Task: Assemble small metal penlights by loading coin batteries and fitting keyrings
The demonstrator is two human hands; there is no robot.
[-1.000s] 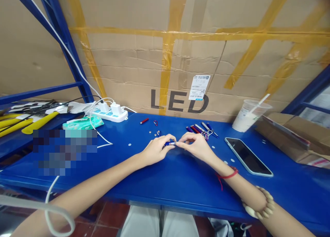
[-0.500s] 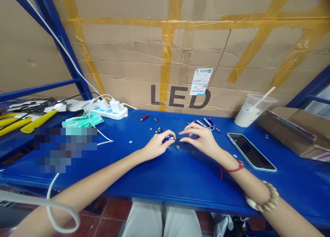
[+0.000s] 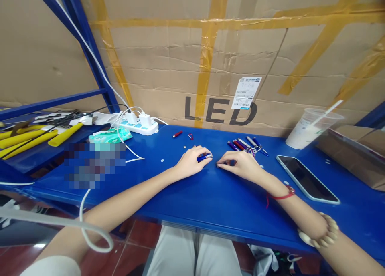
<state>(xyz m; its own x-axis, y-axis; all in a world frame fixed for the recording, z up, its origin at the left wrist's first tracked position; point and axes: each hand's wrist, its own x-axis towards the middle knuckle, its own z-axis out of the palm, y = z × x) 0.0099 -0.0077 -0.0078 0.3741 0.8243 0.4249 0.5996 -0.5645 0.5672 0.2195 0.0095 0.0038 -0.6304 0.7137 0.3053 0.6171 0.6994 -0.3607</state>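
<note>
My left hand [image 3: 192, 164] is closed around a small blue metal penlight tube [image 3: 205, 158], its silver end pointing right. A short gap away, my right hand [image 3: 240, 164] is closed in a pinch low over the table. Between its thumb and fingertips is a tiny silver piece [image 3: 218, 164], which looks like button cells but is mostly hidden. Beyond my left hand lie a small silver disc [image 3: 184, 147], a red tube [image 3: 177, 134] and a red carabiner clip [image 3: 190, 136]. Several blue, red and silver penlights [image 3: 240, 144] with rings and clips lie behind my right hand.
A phone [image 3: 306, 180] lies right of my right hand, near a plastic cup with a straw [image 3: 313, 127] and a cardboard box [image 3: 355, 156]. At left are a power strip [image 3: 141, 125], a tissue pack [image 3: 110, 135], a white cable [image 3: 134, 152] and yellow-handled tools [image 3: 64, 135].
My right hand has lowered and its open fingers have closed in a pinch. The small silver pieces between the hands no longer show on the table. My view has shifted slightly left.
</note>
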